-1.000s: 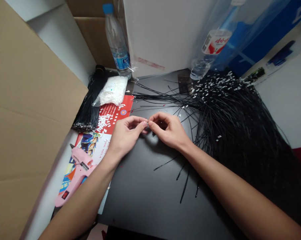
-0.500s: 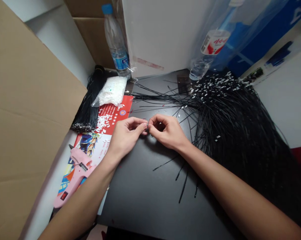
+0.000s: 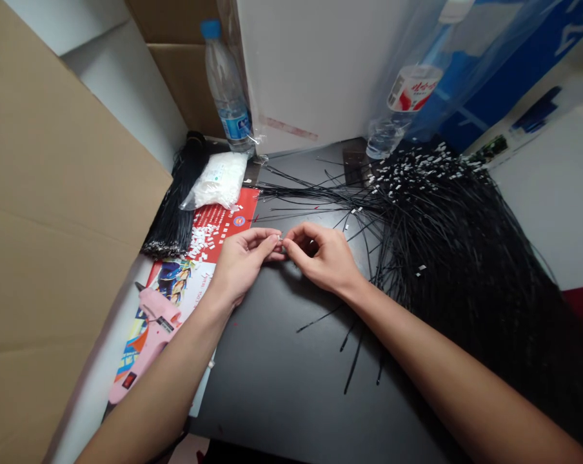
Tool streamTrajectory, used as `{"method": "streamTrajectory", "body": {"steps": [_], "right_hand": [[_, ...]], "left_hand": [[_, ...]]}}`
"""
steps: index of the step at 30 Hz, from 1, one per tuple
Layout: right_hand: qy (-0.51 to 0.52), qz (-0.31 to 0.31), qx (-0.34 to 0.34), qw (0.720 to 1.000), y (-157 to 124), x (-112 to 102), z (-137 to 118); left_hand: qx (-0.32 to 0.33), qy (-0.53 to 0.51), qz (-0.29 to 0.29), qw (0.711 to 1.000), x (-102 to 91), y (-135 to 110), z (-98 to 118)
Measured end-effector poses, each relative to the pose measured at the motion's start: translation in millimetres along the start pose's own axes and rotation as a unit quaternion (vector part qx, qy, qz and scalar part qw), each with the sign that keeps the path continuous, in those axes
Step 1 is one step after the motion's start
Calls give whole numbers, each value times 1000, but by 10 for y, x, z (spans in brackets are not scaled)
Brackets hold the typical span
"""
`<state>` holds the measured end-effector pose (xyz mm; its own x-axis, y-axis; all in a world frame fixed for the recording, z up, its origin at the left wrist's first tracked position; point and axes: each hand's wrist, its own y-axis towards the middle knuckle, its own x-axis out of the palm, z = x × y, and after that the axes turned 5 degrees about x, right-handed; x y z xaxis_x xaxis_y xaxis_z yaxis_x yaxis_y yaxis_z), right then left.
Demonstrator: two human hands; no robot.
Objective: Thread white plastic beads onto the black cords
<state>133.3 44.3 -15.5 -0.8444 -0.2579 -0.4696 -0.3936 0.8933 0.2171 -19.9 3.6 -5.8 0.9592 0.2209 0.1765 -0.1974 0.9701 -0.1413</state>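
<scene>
My left hand (image 3: 240,264) and my right hand (image 3: 323,258) meet fingertip to fingertip over the black table top (image 3: 282,380). Both are pinched shut on a tiny whitish piece (image 3: 280,240) held between them; I cannot make out whether a black cord runs into it. A big heap of thin black cords with small white end pieces (image 3: 446,238) lies right of my right hand. Loose white pieces (image 3: 202,237) are scattered on a red printed sheet (image 3: 224,222) beside my left hand.
A pink glue gun (image 3: 149,345) lies at the left on the sheet. Behind it are a bundle of black cords (image 3: 175,206), a bag of white pieces (image 3: 218,180), a water bottle (image 3: 226,84), a white box (image 3: 320,64), and cardboard (image 3: 54,212).
Both hands stay pinched together on the small piece; they have shifted very slightly to the left. Nothing else has moved.
</scene>
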Motion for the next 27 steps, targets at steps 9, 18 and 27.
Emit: {"method": "streamTrajectory", "body": {"steps": [9, 18, 27], "right_hand": [[-9, 11, -5, 1000, -4, 3, -22], [-37, -3, -21, 999, 29, -76, -24], [-61, -57, -2, 997, 24, -65, 23]], "left_hand": [[54, 88, -25, 994, 5, -11, 32], [103, 181, -3, 978, -26, -43, 55], [93, 218, -58, 970, -58, -42, 59]]}}
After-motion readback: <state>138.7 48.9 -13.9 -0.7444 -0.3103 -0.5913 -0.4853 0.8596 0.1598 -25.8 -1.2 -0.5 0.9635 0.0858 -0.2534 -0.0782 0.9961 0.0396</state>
